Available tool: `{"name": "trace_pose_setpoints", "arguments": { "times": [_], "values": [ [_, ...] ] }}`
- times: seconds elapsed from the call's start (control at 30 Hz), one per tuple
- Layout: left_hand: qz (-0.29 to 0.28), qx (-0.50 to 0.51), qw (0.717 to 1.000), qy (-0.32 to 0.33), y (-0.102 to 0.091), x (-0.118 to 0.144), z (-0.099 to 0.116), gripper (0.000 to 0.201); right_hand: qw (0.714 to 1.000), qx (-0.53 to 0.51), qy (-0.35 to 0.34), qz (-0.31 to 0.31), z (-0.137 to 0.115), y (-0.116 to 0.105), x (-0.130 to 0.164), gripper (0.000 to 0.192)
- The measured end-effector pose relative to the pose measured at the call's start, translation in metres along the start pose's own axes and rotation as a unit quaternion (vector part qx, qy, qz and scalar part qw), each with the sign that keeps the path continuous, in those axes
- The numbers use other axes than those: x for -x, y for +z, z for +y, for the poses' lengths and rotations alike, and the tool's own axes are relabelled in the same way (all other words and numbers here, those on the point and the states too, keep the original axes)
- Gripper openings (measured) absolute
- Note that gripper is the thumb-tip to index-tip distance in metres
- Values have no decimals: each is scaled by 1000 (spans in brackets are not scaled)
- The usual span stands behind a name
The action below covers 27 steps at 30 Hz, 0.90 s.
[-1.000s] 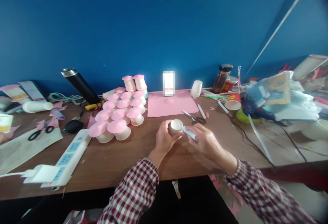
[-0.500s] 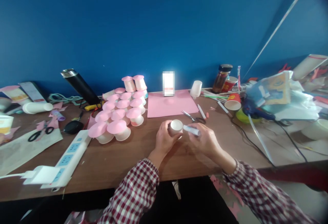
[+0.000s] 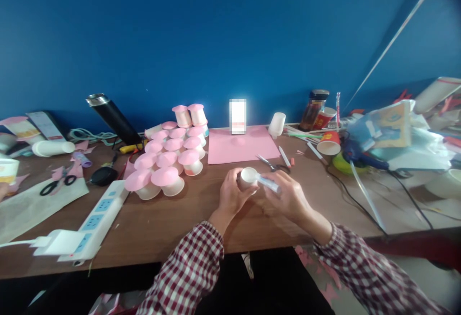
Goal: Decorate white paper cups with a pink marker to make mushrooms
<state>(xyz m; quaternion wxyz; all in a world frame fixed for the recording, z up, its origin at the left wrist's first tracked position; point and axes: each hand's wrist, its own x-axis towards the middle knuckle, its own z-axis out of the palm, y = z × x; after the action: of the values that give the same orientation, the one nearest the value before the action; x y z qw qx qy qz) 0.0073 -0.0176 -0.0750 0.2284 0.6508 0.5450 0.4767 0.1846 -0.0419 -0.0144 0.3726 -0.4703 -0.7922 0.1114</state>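
My left hand (image 3: 231, 195) grips a small white paper cup (image 3: 248, 177) held on its side, its round base turned up toward me. My right hand (image 3: 287, 199) holds a pale glue stick (image 3: 268, 184), whose tip touches the cup's rim. Both hands hover just above the brown table (image 3: 162, 224) near its front edge. A group of several upturned cups topped with pink paper discs (image 3: 169, 159) stands to the left of my hands. A pink paper sheet (image 3: 242, 145) lies behind them, with scissors (image 3: 271, 164) at its near right corner.
A white power strip (image 3: 86, 226) lies front left. Black scissors (image 3: 57, 184), a black flask (image 3: 113, 120) and a lying white cup stack (image 3: 52, 148) sit left. Red paper cup (image 3: 329, 143), jar (image 3: 311, 111), blue glue gun (image 3: 360, 156) with cables and clutter fill the right.
The glue stick's tip has shifted slightly along the cup's rim, and my right hand has moved a little up and left. The left hand stays in place on the cup.
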Motion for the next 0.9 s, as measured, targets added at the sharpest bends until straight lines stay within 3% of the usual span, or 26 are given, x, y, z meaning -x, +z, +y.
{"name": "trace_pose_setpoints", "arguments": {
  "times": [0.23,0.47,0.63,0.9],
  "values": [
    [0,-20,1000,11,0,0,0,54,998,-40,38,42,2,-6,-11,19],
    [2,-16,1000,9,-1,-1,2,53,998,-49,44,11,4,4,-12,18],
    [-10,-15,1000,-1,-2,-1,3,54,998,-38,38,-12,6,-2,-11,18],
    [2,-20,1000,8,0,0,1,53,997,-51,56,25,1,0,-13,17]
  ]
}}
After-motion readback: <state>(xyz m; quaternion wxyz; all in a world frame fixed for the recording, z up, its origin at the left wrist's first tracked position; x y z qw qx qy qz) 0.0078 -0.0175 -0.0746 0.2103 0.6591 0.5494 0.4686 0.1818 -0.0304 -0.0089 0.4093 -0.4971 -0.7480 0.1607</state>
